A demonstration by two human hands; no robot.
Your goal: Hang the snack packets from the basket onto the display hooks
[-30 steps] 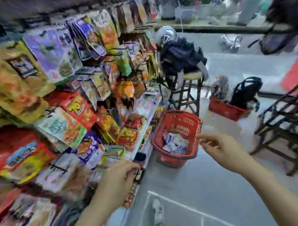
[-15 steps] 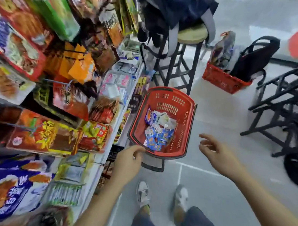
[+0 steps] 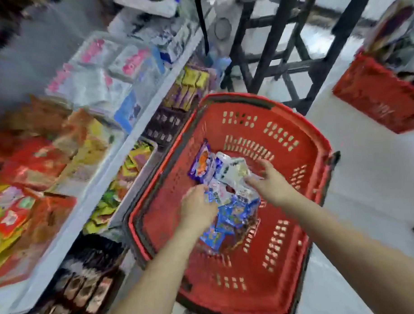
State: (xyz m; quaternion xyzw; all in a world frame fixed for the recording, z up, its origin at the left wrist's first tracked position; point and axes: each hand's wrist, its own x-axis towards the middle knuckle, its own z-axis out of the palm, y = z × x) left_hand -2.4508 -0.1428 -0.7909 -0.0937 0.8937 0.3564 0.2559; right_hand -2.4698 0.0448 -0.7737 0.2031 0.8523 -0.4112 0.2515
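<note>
Lying heaped in red basket [image 3: 294,121]: snack packets [image 3: 231,212] | left hand [image 3: 198,208] among them, grip cannot tell | right hand [image 3: 270,185] grip wide

No writing can be read anywhere; the print on the snack packets [image 3: 229,212] in the red basket [image 3: 282,121] shows only as blurred blue, purple and white patches; the packets on the shelves [image 3: 119,155] beside it are equally smeared, with no letters, brands or numbers legible.

packets [image 3: 228,203] in basket [image 3: 301,139], shelves [image 3: 90,191] left
</note>
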